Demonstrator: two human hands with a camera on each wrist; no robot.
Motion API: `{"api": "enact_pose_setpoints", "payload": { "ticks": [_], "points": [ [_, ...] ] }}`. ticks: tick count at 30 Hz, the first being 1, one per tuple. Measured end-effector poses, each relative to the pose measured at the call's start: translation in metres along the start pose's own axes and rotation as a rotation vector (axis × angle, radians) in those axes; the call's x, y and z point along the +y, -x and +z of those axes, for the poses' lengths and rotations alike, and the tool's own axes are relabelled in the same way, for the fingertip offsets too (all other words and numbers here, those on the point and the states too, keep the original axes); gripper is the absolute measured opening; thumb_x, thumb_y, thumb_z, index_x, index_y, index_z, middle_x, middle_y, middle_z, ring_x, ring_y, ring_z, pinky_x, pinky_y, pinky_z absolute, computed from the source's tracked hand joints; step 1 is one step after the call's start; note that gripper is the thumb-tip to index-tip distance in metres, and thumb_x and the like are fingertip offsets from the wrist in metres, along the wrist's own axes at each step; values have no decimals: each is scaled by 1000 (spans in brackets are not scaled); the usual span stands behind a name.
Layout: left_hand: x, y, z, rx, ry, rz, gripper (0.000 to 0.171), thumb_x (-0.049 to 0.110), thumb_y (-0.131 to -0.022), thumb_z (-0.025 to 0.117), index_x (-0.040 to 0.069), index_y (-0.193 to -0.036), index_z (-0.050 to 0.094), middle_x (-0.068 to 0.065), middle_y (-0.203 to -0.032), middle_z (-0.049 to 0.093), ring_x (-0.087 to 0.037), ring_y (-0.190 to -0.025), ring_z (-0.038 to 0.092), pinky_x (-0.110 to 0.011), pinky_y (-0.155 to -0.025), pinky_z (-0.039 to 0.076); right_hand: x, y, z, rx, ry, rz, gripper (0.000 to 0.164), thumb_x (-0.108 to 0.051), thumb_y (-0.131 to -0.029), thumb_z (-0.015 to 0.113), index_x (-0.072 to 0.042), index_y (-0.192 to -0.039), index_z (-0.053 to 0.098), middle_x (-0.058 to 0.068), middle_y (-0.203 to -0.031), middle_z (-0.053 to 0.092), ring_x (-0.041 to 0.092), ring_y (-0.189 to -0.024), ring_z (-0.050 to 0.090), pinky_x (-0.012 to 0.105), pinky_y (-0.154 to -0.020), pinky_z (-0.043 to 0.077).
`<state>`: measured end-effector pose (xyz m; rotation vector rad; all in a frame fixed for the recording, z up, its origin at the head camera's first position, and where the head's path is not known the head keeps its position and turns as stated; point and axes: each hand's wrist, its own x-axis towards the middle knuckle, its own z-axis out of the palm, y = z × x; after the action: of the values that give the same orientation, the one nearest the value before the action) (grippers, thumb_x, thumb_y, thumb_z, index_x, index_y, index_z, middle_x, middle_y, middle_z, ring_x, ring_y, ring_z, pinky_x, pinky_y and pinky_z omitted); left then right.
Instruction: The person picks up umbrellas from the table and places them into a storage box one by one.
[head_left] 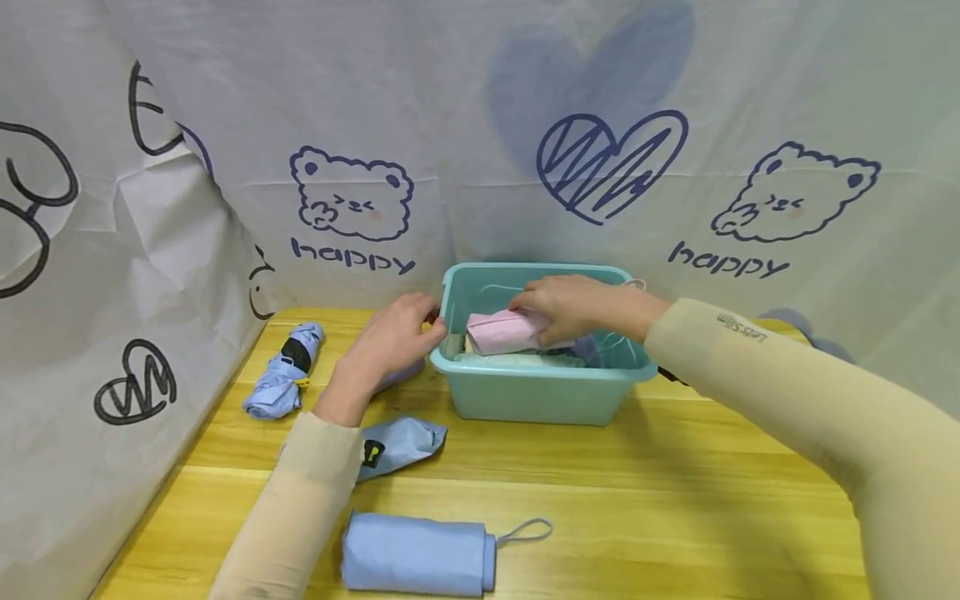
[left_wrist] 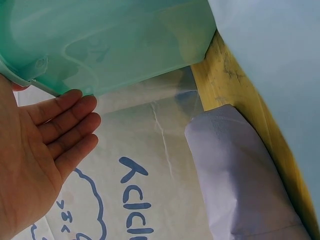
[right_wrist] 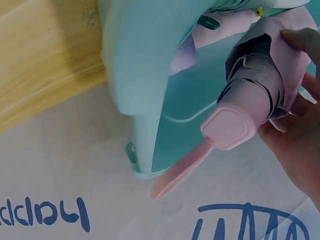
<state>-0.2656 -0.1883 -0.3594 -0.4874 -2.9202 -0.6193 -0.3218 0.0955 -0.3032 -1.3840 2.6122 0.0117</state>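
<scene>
My right hand grips a pink folded umbrella inside the teal plastic bin. The right wrist view shows its blunt pink handle and a wrist loop hanging towards the bin's rim. At the bin's left rim is my left hand, its fingers straight along the outside of the wall and nothing held. Under the pink umbrella lie a pale green bundle and a purple one. A purple folded umbrella lies beside the left hand, partly hidden by it in the head view.
On the wooden table, a blue folded umbrella with a loop lies at the front. Another light blue one lies behind it, partly under the left forearm. A blue umbrella with a black strap lies far left. A printed white sheet hangs behind.
</scene>
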Motion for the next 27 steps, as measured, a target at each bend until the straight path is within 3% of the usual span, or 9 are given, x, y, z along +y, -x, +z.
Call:
{"api": "enact_pose_setpoints", "payload": {
  "ticks": [8,16,19,23,27],
  "points": [
    [-1,0,1,-16,-1,-19,27,34,-97,51,16,-108,67,-1,-109,64,-23,-99,57,-45,-87,52,2,-18,-2,-109,-33,5,61,-16,-85,76,-7,-142,57,15,-135,64,31,-117,61,50,-104,49],
    [-2,-1,2,2,-7,2,26,34,-97,51,16,-106,67,0,-104,63,-22,-95,57,-43,-82,51,-1,-36,-2,-230,-57,61,61,-13,-88,73,-6,-146,53,15,-137,62,28,-117,60,47,-107,48],
    [-1,-1,3,-4,-6,2,27,35,-97,50,15,-107,67,0,-105,63,-22,-96,57,-43,-84,52,-1,-40,2,-253,-56,68,58,-14,-89,73,-7,-144,55,13,-131,64,25,-110,60,44,-104,50],
    [-1,-2,2,-10,0,0,29,33,-98,51,13,-110,67,-2,-109,64,-24,-100,59,-46,-88,53,1,-47,2,-240,-114,43,46,-3,-92,65,-5,-137,59,11,-119,69,24,-104,63,38,-94,53],
    [-1,-2,2,-11,4,0,30,33,-99,52,12,-114,68,-4,-112,65,-25,-105,60,-49,-94,52,3,-51,0,-240,-178,48,47,8,-90,56,-4,-135,60,11,-114,70,24,-104,64,35,-87,54]
  ]
}}
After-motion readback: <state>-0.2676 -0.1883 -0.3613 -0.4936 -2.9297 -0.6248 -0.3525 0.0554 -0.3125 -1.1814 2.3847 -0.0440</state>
